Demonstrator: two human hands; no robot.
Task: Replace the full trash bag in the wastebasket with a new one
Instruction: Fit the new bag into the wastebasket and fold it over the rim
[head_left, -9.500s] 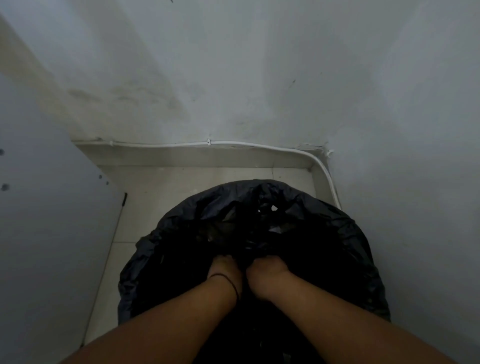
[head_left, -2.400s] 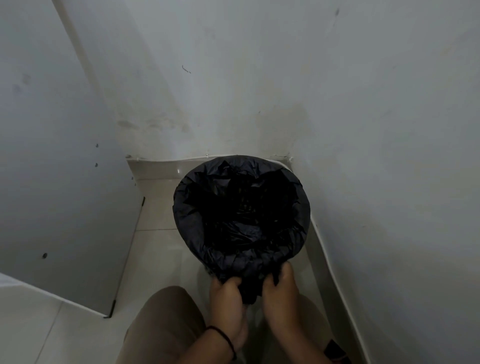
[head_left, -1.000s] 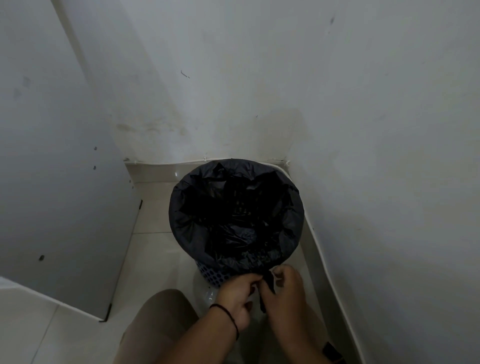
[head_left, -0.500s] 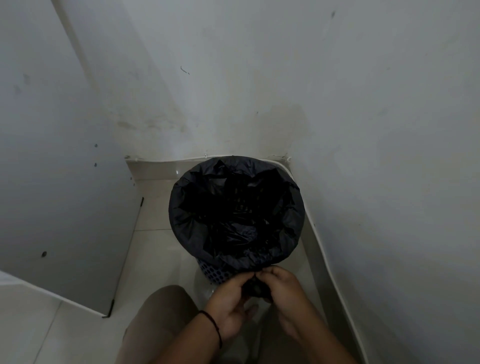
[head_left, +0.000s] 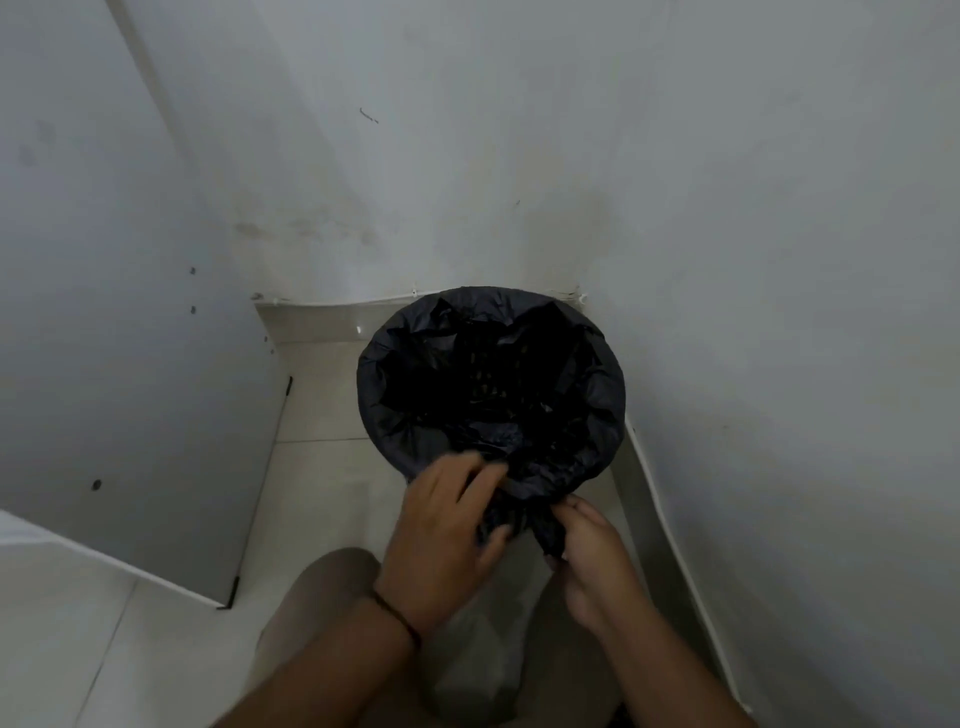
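A black trash bag (head_left: 587, 415) lines the round wastebasket in the corner, its edge folded down over the rim. At the near side the loose plastic is gathered into a twisted bunch (head_left: 524, 512). My left hand (head_left: 447, 535) curls its fingers and thumb round this bunch from the left. My right hand (head_left: 597, 545) pinches the tail of the bunch from the right. The basket's own wall is hidden by the bag and my hands. Inside, the bag looks dark and crumpled.
White walls (head_left: 779, 260) close in behind and to the right of the basket. A grey panel (head_left: 130, 364) stands at the left. The floor (head_left: 322, 493) is pale tile. My knee (head_left: 322, 597) in beige cloth is at the bottom. A white cable (head_left: 337, 301) runs along the skirting.
My hands moved from the bag's hanging edge below the rim up onto the bunch. The left hand has wrapped over it while the right keeps pinching the tail. The blue basket mesh is now covered.
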